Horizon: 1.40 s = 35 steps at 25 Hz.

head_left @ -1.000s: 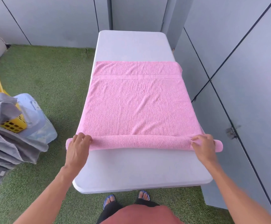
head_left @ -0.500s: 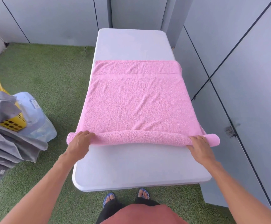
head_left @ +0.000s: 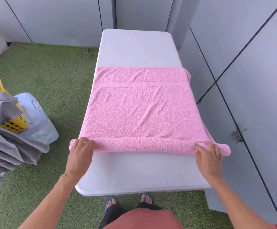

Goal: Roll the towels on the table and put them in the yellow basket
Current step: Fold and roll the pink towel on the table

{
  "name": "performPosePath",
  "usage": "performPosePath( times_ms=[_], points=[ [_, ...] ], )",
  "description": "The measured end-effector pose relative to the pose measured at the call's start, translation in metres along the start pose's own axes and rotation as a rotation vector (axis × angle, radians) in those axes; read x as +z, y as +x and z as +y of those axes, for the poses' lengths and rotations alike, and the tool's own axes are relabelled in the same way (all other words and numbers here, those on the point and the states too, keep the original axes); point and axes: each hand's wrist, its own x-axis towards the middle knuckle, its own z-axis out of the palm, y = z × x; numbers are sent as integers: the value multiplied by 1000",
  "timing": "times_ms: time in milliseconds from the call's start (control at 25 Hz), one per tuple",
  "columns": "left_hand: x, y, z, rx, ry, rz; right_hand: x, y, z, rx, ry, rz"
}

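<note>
A pink towel (head_left: 142, 109) lies spread over the white table (head_left: 139, 171), its near edge wound into a roll (head_left: 144, 145) across the table's width. My left hand (head_left: 80, 154) rests on the roll's left end with fingers laid over it. My right hand (head_left: 209, 157) rests on the roll's right end the same way, and that end sticks out past the table edge. The yellow basket (head_left: 13, 125) stands on the grass at the far left, partly hidden under grey cloth.
Grey towels (head_left: 7, 146) are draped over the basket and piled at the left edge. A clear plastic bin (head_left: 38, 123) leans beside the basket. Grey panel walls (head_left: 250, 80) run close along the table's right side and behind it. Artificial grass covers the floor.
The roll has moved further up the table and grown thicker as both hands pushed it away from me. Less flat towel remains spread out.
</note>
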Motion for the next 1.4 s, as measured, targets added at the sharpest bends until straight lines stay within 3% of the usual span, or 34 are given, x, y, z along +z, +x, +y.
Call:
performPosePath(
  times_ms=[160, 320, 400, 480, 560, 640, 720, 760, 800, 880, 1040, 1200, 1320, 1400],
  points=[
    [12, 4, -1, 53, 33, -177, 10, 11, 3, -8, -111, -337],
    [8, 29, 2, -90, 42, -298, 4, 37, 4, -67, -83, -337],
    [-2, 38, 0, -84, 41, -401, -1, 44, 12, -102, -110, -460],
    [-14, 47, 2, -37, 109, -626, -15, 49, 17, -80, -29, -662],
    [-19, 55, 2, -34, 103, -764, -28, 55, 16, 60, 180, -804],
    [-15, 52, -2, -139, -53, -590, -29, 57, 12, 158, 363, -689],
    [-11, 40, 3, -174, -12, -196, -22, 48, 8, 103, 376, -354],
    [-5, 31, 4, -136, 58, -74, -16, 40, 6, 41, 297, -208],
    [0, 22, 6, -80, 92, -3, -9, 30, 4, -13, 187, -111],
    [7, 6, 11, -16, 78, -18, 0, 11, 0, -61, 3, -44],
    [14, 13, 6, 69, 166, -151, 12, 13, -1, -103, -94, -253],
    [6, 30, 9, 7, 154, -211, 0, 37, -8, -95, -124, -298],
    [-3, 25, 4, -42, 152, -342, -14, 48, 3, -129, -170, -566],
    [-8, 31, -5, -89, 138, -500, -19, 57, 12, -52, -19, -753]
  ],
)
